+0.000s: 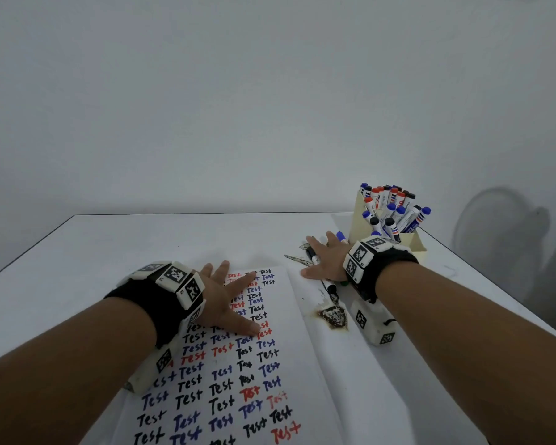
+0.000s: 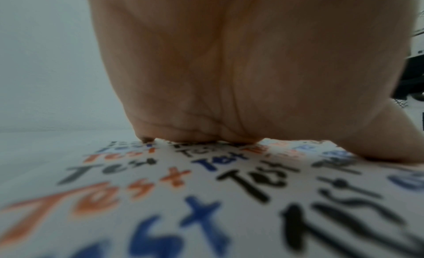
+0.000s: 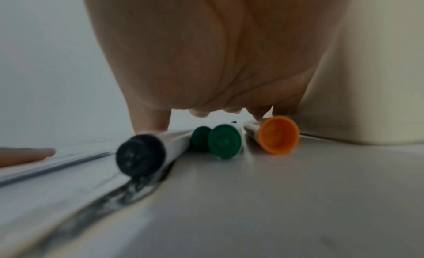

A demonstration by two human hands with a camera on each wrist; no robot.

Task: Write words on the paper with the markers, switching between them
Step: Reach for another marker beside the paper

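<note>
A white paper filled with "Test" in black, blue and red lies in front of me. My left hand rests flat on its upper part with the fingers spread, and the palm fills the left wrist view above the paper. My right hand lies flat, fingers straight, over several loose markers to the right of the paper. Seen from the right wrist, beneath this hand, are a black marker, a green marker and an orange-capped marker. Neither hand grips anything.
A cream holder packed with several blue, red and black markers stands just behind my right hand; its wall is close on the right. A dark stained patch marks the table beside the paper. The table's far edge meets a plain wall.
</note>
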